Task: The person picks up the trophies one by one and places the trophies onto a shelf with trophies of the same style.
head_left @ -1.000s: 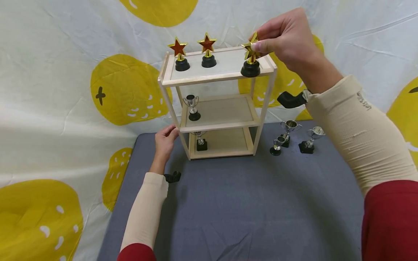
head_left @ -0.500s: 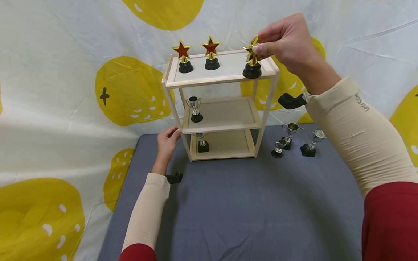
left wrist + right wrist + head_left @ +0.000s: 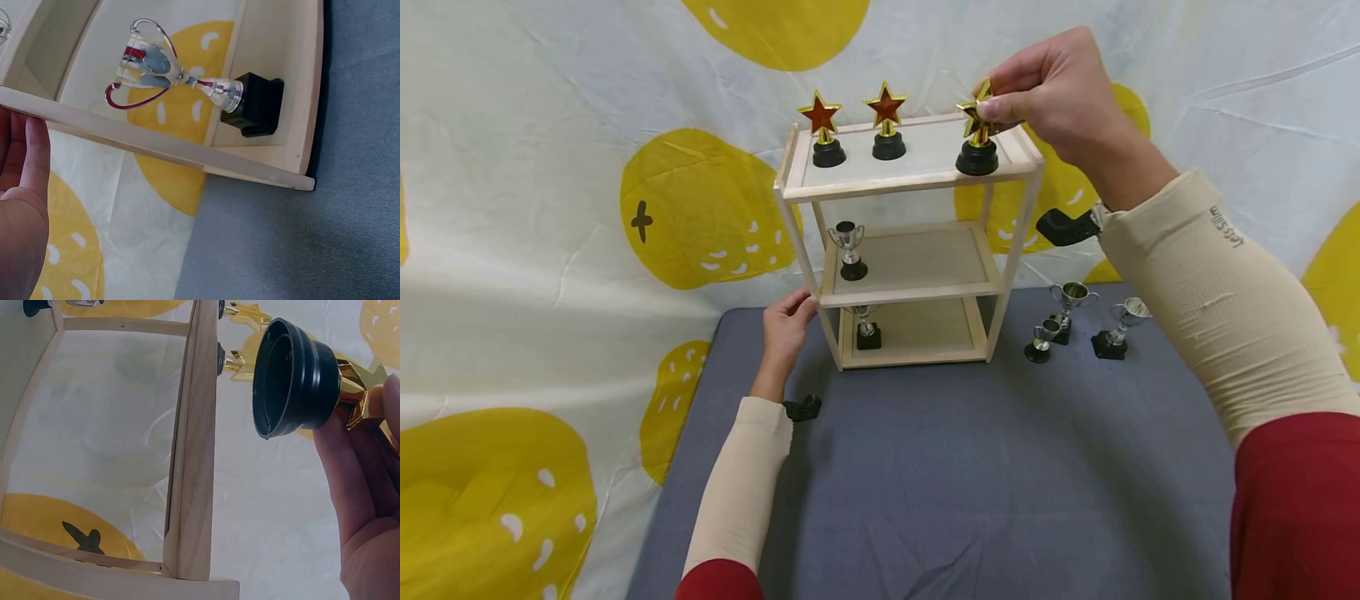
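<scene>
Head view: pinching the star trophy (image 3: pixel 977 157) in curled fingers of the right hand (image 3: pixel 1056 100), above the near right edge of the rack (image 3: pixel 887 187). Left wrist: gripping the left post (image 3: pixel 144 136) in the left hand (image 3: pixel 25 206); steady without tugging. Right wrist: best level the black base (image 3: pixel 312 378) before lowering.

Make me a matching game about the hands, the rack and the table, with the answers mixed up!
Things:
1. Left hand
2. Right hand
3. Rack
4. Table

Matches:
A. Pinching a star trophy
B. Blue-grey
C. Touching a side post
D. Pale wood

Right pairs: 1-C, 2-A, 3-D, 4-B.
</scene>
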Demonstrator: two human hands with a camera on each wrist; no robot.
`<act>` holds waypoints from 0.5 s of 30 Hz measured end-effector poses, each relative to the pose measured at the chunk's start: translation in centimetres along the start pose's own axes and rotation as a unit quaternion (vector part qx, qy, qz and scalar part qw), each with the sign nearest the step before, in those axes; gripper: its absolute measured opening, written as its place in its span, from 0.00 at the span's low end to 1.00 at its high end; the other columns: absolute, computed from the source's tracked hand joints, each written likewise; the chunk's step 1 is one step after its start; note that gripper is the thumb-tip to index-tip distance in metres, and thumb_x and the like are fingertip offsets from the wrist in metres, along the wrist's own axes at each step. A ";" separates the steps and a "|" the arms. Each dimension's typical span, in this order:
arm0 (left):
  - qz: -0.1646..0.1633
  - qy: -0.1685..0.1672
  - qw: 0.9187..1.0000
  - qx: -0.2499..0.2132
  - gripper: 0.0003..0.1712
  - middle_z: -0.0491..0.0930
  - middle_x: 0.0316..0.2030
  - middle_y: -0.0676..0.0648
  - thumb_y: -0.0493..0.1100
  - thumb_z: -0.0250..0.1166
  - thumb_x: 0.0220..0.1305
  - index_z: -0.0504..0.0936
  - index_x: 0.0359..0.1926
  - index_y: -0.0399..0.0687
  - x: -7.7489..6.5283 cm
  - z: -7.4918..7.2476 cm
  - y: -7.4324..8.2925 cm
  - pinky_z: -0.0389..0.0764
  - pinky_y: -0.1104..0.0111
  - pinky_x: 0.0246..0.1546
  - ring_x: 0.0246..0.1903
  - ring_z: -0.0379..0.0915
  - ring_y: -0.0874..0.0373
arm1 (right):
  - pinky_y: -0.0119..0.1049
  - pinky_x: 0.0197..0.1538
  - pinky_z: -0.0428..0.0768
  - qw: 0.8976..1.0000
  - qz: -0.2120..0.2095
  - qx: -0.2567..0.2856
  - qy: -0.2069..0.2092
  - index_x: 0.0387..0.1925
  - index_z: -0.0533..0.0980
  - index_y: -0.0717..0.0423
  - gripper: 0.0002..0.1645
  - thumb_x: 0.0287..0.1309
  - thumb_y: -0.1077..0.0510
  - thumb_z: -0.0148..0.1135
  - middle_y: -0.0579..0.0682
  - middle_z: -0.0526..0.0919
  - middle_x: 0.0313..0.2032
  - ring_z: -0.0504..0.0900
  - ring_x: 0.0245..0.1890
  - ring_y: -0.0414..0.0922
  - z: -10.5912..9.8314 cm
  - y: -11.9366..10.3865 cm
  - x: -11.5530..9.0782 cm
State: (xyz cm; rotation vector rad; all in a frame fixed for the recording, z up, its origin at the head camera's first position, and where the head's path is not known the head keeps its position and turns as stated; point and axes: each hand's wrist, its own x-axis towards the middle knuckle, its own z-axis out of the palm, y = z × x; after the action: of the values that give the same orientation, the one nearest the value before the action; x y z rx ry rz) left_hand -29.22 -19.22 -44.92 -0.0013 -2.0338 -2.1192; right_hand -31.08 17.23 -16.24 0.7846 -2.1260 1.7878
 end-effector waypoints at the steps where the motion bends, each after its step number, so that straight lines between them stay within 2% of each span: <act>1: 0.001 0.001 1.000 0.000 0.21 0.81 0.49 0.40 0.41 0.65 0.66 0.81 0.56 0.34 0.0 0.0 0.0 0.83 0.73 0.52 0.43 0.81 0.67 | 0.27 0.34 0.86 1.000 0.002 0.003 0.001 0.32 0.86 0.68 0.06 0.49 0.73 0.71 0.46 0.89 0.25 0.88 0.26 0.40 0.0 0.0 0.1; 9: 0.001 -0.002 1.000 0.009 0.20 0.80 0.53 0.35 0.40 0.65 0.67 0.81 0.57 0.35 0.0 0.0 0.0 0.83 0.71 0.52 0.43 0.81 0.66 | 0.28 0.32 0.86 1.000 0.011 0.028 0.001 0.30 0.86 0.67 0.06 0.47 0.75 0.70 0.47 0.89 0.24 0.88 0.24 0.41 0.2 0.2 0.4; 15: 0.003 0.001 1.000 0.011 0.20 0.80 0.52 0.36 0.40 0.65 0.66 0.82 0.56 0.36 0.1 -0.1 0.0 0.83 0.71 0.52 0.43 0.82 0.66 | 0.28 0.32 0.86 1.000 0.010 0.029 -0.001 0.30 0.86 0.67 0.06 0.47 0.75 0.70 0.47 0.89 0.24 0.88 0.25 0.41 0.2 0.4 0.8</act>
State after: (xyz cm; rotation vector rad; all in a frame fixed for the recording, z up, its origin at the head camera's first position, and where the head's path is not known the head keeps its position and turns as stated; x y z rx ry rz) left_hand -29.27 -19.28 -44.90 -0.0019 -2.0530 -2.0933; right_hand -31.97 16.88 -16.21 0.7809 -2.0993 1.8665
